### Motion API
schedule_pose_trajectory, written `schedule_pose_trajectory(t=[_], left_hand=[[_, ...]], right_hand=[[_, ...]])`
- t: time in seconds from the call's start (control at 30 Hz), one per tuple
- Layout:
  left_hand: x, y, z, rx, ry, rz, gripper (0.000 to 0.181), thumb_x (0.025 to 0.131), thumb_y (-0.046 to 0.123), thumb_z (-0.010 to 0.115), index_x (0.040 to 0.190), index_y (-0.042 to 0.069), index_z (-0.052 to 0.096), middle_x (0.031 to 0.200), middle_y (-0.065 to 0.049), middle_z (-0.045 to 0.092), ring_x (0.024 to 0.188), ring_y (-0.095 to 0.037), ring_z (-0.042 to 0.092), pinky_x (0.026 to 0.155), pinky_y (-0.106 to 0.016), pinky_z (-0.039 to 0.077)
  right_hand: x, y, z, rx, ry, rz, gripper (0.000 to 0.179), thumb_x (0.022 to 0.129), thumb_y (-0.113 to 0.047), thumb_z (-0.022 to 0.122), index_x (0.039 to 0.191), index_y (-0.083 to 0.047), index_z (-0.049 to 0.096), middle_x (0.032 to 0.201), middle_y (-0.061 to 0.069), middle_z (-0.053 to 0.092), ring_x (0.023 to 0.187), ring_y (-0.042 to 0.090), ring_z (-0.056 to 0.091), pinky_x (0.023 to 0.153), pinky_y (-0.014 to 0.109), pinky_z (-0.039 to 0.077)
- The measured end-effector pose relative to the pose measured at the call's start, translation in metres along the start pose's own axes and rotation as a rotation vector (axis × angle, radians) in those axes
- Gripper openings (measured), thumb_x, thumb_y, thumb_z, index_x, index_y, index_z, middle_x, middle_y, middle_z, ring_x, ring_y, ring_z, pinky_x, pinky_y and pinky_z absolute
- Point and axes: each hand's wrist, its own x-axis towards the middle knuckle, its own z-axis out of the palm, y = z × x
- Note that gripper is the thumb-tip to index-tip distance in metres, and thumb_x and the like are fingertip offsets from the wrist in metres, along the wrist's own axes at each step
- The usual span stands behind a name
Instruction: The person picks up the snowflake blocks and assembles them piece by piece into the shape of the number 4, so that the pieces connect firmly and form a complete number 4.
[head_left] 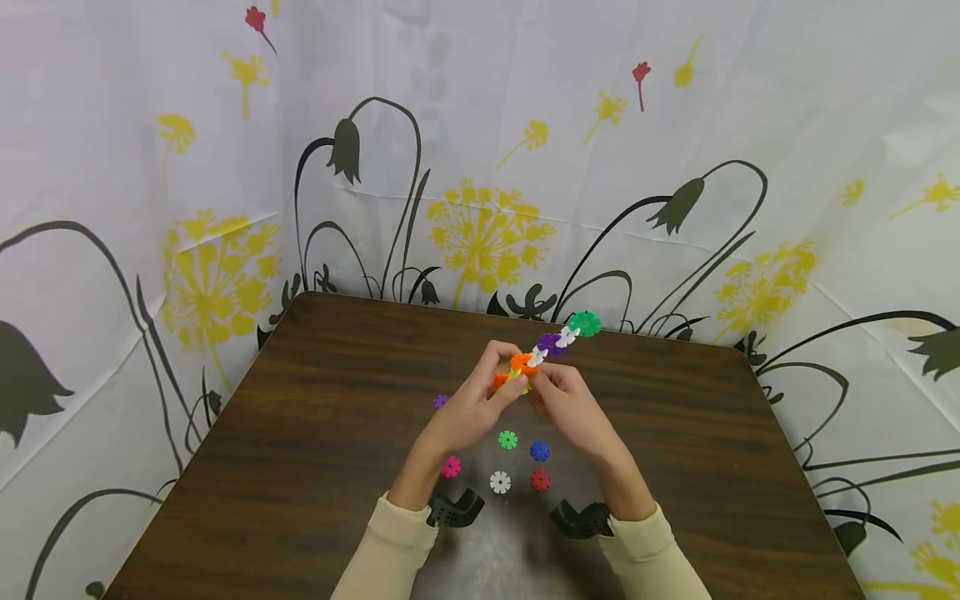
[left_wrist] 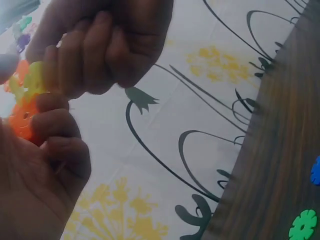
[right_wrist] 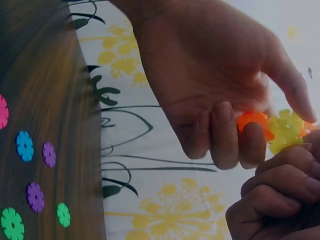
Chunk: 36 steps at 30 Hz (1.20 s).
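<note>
Both hands hold a chain of interlocking plastic snowflake discs above the table. Its far end is a green disc (head_left: 585,323), joined to a white disc (head_left: 567,336), a purple disc (head_left: 551,343) and another white one. Nearer the hands are orange discs (head_left: 522,362) and a yellow disc (right_wrist: 286,131). My left hand (head_left: 472,408) grips the near end, thumb against the yellow and orange pieces. From the other side my right hand (head_left: 570,404) pinches the same end with curled fingers. The fingers partly hide the joints, so how the pieces slot together there cannot be seen.
Loose discs lie on the dark wooden table (head_left: 337,417) below the hands: purple (head_left: 441,402), green (head_left: 507,439), blue (head_left: 539,451), pink (head_left: 451,467), white (head_left: 500,482) and red (head_left: 540,480). A flower-printed curtain (head_left: 480,125) hangs behind the table and at its sides.
</note>
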Motion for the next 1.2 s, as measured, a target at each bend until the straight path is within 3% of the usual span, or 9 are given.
schedule_pose_trajectory(t=[0.2, 0.3, 0.43, 0.53, 0.7, 0.9, 1.07, 1.2], left_hand=[[0.002, 0.000, 0.001, -0.009, 0.042, -0.008, 0.026, 0.115, 0.028, 0.048, 0.136, 0.017, 0.037, 0.076, 0.000, 0.035, 0.065, -0.022, 0.034, 0.063, -0.025, 0.031], [0.003, 0.000, 0.001, -0.026, 0.047, 0.001, 0.024, 0.116, 0.025, 0.046, 0.136, 0.015, 0.038, 0.074, 0.000, 0.033, 0.064, -0.029, 0.033, 0.062, -0.024, 0.030], [0.003, 0.002, -0.001, -0.032, 0.059, 0.020, 0.019, 0.116, 0.021, 0.042, 0.133, 0.012, 0.039, 0.071, 0.001, 0.034, 0.062, -0.021, 0.033, 0.060, -0.024, 0.031], [0.003, 0.005, -0.006, -0.035, 0.062, 0.045, 0.017, 0.116, 0.019, 0.040, 0.131, 0.010, 0.040, 0.071, -0.001, 0.035, 0.061, -0.013, 0.032, 0.060, -0.024, 0.031], [-0.002, 0.007, -0.013, -0.066, 0.064, 0.086, 0.016, 0.116, 0.017, 0.038, 0.126, 0.005, 0.040, 0.071, -0.005, 0.035, 0.060, -0.013, 0.030, 0.057, -0.023, 0.029], [-0.004, 0.006, -0.015, -0.065, 0.081, 0.120, 0.020, 0.115, 0.020, 0.036, 0.121, 0.002, 0.041, 0.074, -0.008, 0.035, 0.060, -0.012, 0.030, 0.054, -0.022, 0.030], [-0.005, 0.005, -0.015, -0.050, 0.094, 0.150, 0.023, 0.114, 0.020, 0.037, 0.118, -0.001, 0.043, 0.073, -0.011, 0.038, 0.059, -0.019, 0.032, 0.054, -0.022, 0.030], [-0.008, 0.004, -0.016, -0.057, 0.114, 0.177, 0.019, 0.112, 0.017, 0.037, 0.114, 0.000, 0.044, 0.072, -0.010, 0.037, 0.057, -0.025, 0.032, 0.051, -0.026, 0.030]], right_hand=[[-0.001, -0.006, 0.002, 0.085, 0.002, -0.004, 0.036, 0.115, -0.025, 0.044, 0.106, -0.001, 0.069, 0.063, 0.001, 0.034, 0.055, 0.014, 0.030, 0.053, 0.023, 0.028], [-0.001, -0.004, 0.001, 0.073, -0.023, -0.026, 0.044, 0.117, -0.031, 0.041, 0.099, 0.001, 0.065, 0.064, 0.001, 0.039, 0.056, 0.014, 0.034, 0.053, 0.023, 0.030], [-0.003, 0.006, -0.002, 0.086, -0.039, -0.069, 0.068, 0.118, -0.050, 0.025, 0.088, 0.002, 0.056, 0.065, 0.005, 0.046, 0.056, 0.020, 0.038, 0.050, 0.024, 0.032], [-0.004, 0.022, -0.006, 0.056, -0.013, -0.065, 0.075, 0.116, -0.057, 0.019, 0.089, 0.000, 0.058, 0.066, 0.007, 0.049, 0.056, 0.023, 0.040, 0.050, 0.026, 0.034], [-0.008, 0.062, -0.008, -0.176, -0.017, 0.022, 0.053, 0.117, -0.047, 0.041, 0.093, -0.005, 0.064, 0.068, 0.004, 0.051, 0.058, 0.017, 0.044, 0.054, 0.028, 0.039], [-0.017, 0.100, -0.009, -0.499, -0.084, 0.152, 0.023, 0.108, -0.038, 0.066, 0.114, -0.015, 0.064, 0.076, -0.001, 0.064, 0.062, 0.013, 0.054, 0.057, 0.031, 0.044], [-0.021, 0.115, -0.009, -0.669, -0.053, 0.200, 0.037, 0.100, -0.034, 0.078, 0.128, -0.017, 0.061, 0.078, -0.002, 0.060, 0.061, 0.016, 0.053, 0.056, 0.033, 0.041], [-0.022, 0.123, -0.009, -0.721, -0.049, 0.223, 0.045, 0.096, -0.036, 0.082, 0.131, -0.018, 0.062, 0.080, -0.003, 0.058, 0.066, 0.015, 0.053, 0.057, 0.033, 0.040]])
